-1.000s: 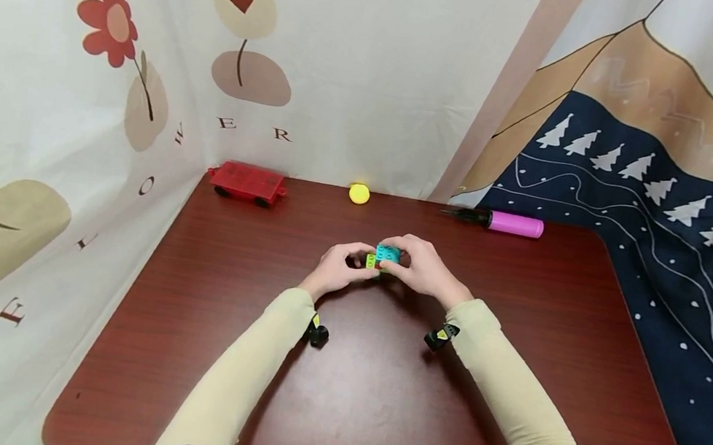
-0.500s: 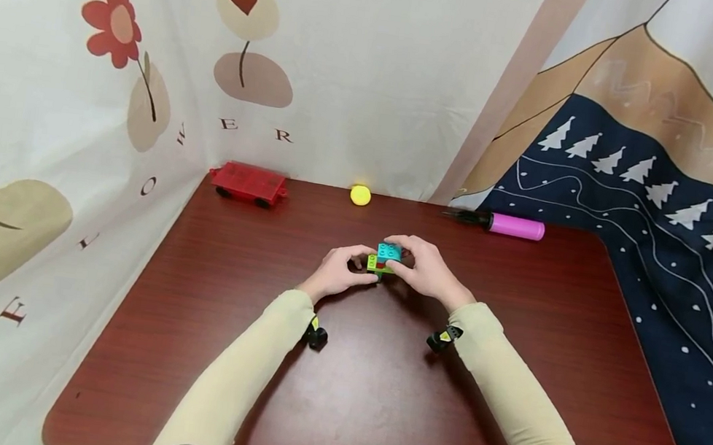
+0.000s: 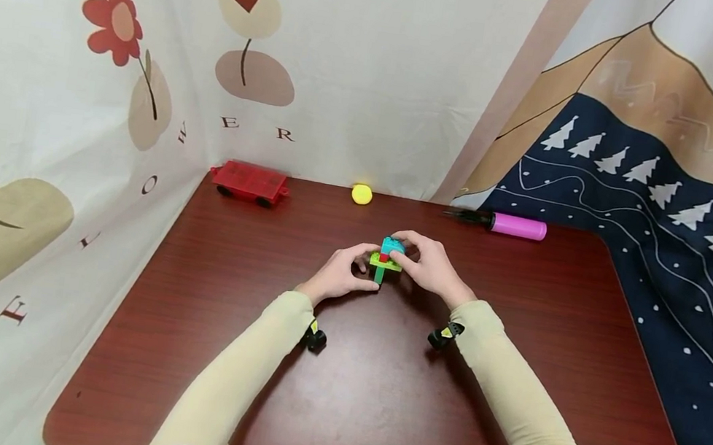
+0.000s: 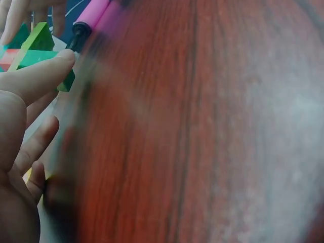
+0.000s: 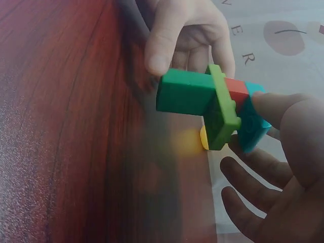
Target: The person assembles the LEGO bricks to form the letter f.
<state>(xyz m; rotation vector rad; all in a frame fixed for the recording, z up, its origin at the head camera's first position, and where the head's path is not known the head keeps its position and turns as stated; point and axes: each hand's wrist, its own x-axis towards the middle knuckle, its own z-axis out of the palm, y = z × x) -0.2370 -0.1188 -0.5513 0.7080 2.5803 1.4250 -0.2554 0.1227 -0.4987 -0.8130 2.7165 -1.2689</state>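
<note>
A small stack of toy building bricks is held up between my hands over the table. It has a teal brick (image 5: 253, 129) on top, a red brick (image 5: 236, 92) below that, a flat lime-green brick (image 5: 221, 114) and a dark green brick (image 5: 186, 92) as the lower end. My right hand (image 3: 433, 266) pinches the teal brick between thumb and fingers. My left hand (image 3: 340, 273) grips at the other end, its thumb tip right at the end of the dark green brick and its index finger by the lime-green one.
Along the table's back edge stand a red toy wagon (image 3: 250, 182), a round yellow thing (image 3: 362, 194) and a pink-handled pump-like thing (image 3: 517, 226) with a black end. Printed cloth (image 3: 373, 77) hangs behind the brown table (image 3: 350, 398).
The brick stack has tipped so that its dark green lower brick shows in the head view. My left thumb has moved down along it; the right hand has risen slightly.
</note>
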